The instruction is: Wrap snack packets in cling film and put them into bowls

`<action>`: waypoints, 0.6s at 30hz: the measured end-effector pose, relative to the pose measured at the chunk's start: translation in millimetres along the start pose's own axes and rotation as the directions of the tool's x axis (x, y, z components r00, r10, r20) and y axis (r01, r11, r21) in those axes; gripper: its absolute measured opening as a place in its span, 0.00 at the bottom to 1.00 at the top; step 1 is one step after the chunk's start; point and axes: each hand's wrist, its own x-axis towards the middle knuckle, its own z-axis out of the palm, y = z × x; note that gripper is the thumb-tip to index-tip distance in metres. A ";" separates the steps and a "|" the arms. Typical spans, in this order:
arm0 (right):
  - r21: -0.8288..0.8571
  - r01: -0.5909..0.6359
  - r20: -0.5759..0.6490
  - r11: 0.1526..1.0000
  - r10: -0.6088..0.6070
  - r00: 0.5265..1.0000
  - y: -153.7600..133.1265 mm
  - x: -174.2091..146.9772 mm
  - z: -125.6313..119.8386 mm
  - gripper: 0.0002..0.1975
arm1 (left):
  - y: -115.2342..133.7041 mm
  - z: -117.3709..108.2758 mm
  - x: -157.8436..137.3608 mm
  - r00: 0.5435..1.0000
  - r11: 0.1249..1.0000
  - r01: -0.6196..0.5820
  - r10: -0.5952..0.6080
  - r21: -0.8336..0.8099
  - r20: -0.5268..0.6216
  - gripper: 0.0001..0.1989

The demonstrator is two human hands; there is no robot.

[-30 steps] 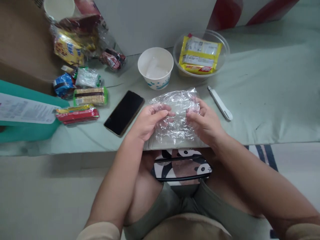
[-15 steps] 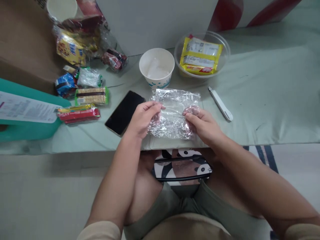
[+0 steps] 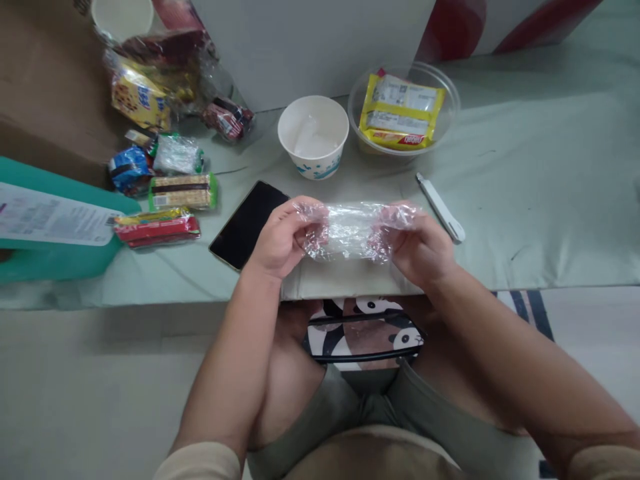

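A crinkled clear plastic wrapper point(image 3: 347, 230) is stretched between my two hands, just above the near part of the table. My left hand point(image 3: 285, 237) grips its left end, the thumb lying along the film. At the other end my right hand point(image 3: 423, 243) is closed on the plastic, with some fingers behind the see-through film. Beyond the wrapper stands a white paper cup point(image 3: 320, 163) with a translucent piece of something inside. A dark phone point(image 3: 247, 223) lies beside my left hand, and a white box cutter point(image 3: 440, 208) lies beyond my right.
A clear round tub point(image 3: 453, 113) holding yellow snack packets point(image 3: 400, 117) stands at the back. On the left are a wrapped biscuit pack point(image 3: 183, 192), a red packet point(image 3: 157, 229), other wrapped snacks and a teal container point(image 3: 65, 260). A white panel point(image 3: 315, 47) rises behind the cup.
The plastic wrapper was spread as a broad sheet; now it is a narrower band, lifted and pulled between my hands. My right hand has moved slightly outward and away from me.
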 end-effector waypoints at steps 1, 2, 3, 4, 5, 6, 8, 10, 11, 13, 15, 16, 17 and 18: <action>-0.002 0.018 0.022 1.000 -0.018 1.000 -0.1 0.0 -1.1 0.12 | 0.3 -0.9 1.3 1.000 1.000 -0.002 0.002 -0.009 -0.004 0.10; -0.028 0.044 0.037 0.999 -0.043 0.998 0.3 0.0 -2.4 0.14 | 0.5 -1.9 2.4 1.000 1.000 -0.004 0.004 -0.012 -0.003 0.13; -0.081 0.075 0.046 0.994 -0.072 0.996 1.1 -0.1 -3.7 0.16 | 0.5 -3.0 3.3 1.000 1.000 -0.007 0.007 -0.001 -0.005 0.15; -0.156 0.107 0.049 0.982 -0.101 0.994 2.1 -0.3 -4.9 0.17 | 0.3 -4.2 3.9 1.000 1.000 -0.012 0.012 0.023 -0.011 0.16; -0.243 0.132 0.051 0.961 -0.123 0.991 3.1 -0.6 -5.8 0.17 | -0.3 -5.3 4.3 1.000 0.998 -0.010 0.011 0.057 -0.018 0.15; -0.329 0.143 0.060 0.933 -0.130 0.990 3.9 -1.0 -6.4 0.17 | -1.3 -6.2 4.6 1.000 0.996 -0.005 0.007 0.091 -0.026 0.12; -0.443 0.116 0.072 0.889 -0.094 0.993 5.0 -1.6 -6.5 0.13 | -4.5 -7.4 4.9 0.999 0.988 0.004 0.003 0.153 -0.041 0.04; -0.431 0.055 0.037 0.901 -0.043 0.998 5.8 -1.8 -5.6 0.11 | -8.5 -7.3 5.1 0.998 0.980 -0.021 0.033 0.197 -0.056 0.06; -0.386 0.026 0.013 0.922 -0.023 1.000 6.3 -1.6 -4.9 0.17 | -10.5 -6.9 5.4 0.996 0.977 -0.049 0.063 0.208 -0.063 0.09; -0.271 -0.011 -0.019 0.963 0.006 1.000 7.4 -0.8 -3.4 0.30 | -13.8 -5.5 6.4 0.991 0.970 -0.108 0.124 0.218 -0.057 0.14; -0.202 -0.035 -0.003 0.979 0.035 0.999 8.9 0.0 -1.8 0.33 | -16.5 -4.6 8.3 0.987 0.963 -0.149 0.158 0.223 -0.025 0.16; -0.194 -0.044 0.007 0.980 0.046 0.999 9.6 0.4 -1.1 0.31 | -17.8 -4.6 9.6 0.985 0.957 -0.169 0.175 0.237 -0.006 0.16; -0.195 -0.049 0.013 0.980 0.052 0.999 10.4 0.7 -0.5 0.26 | -19.4 -5.0 11.0 0.979 0.944 -0.198 0.202 0.263 0.012 0.17; -0.200 -0.049 0.008 0.979 0.052 0.999 11.1 0.9 0.0 0.23 | -21.2 -5.5 12.2 0.970 0.923 -0.239 0.243 0.301 0.027 0.17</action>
